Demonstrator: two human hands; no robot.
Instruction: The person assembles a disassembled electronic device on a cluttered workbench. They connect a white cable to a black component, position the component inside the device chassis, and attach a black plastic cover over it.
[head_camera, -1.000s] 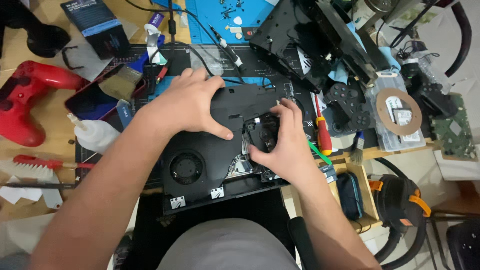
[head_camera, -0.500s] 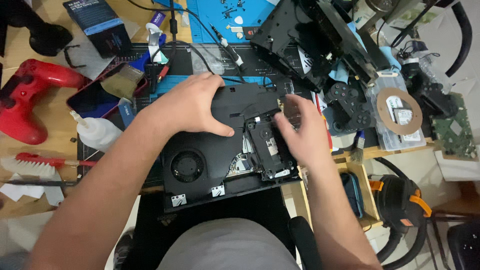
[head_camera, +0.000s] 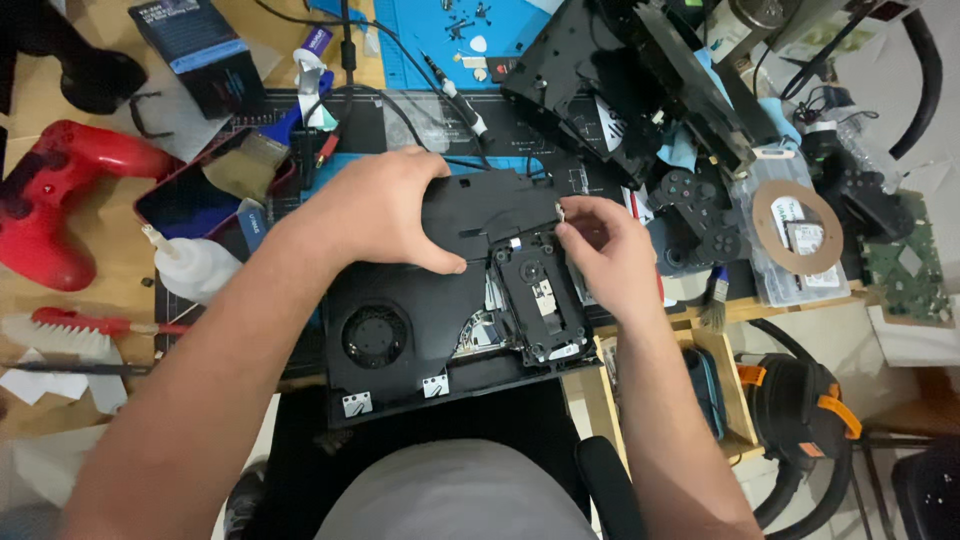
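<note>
Both hands work the black console (head_camera: 420, 330): left hand (head_camera: 385, 210) pressing flat, right hand (head_camera: 610, 250) grip pinching a small connector (head_camera: 561, 212).

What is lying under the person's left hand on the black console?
The left hand presses on a black cover panel of the opened console. What is beneath that panel is covered and cannot be seen.

Left hand (head_camera: 385, 215) palm-down, fingers curled; right hand (head_camera: 610, 255) pinching.
</note>
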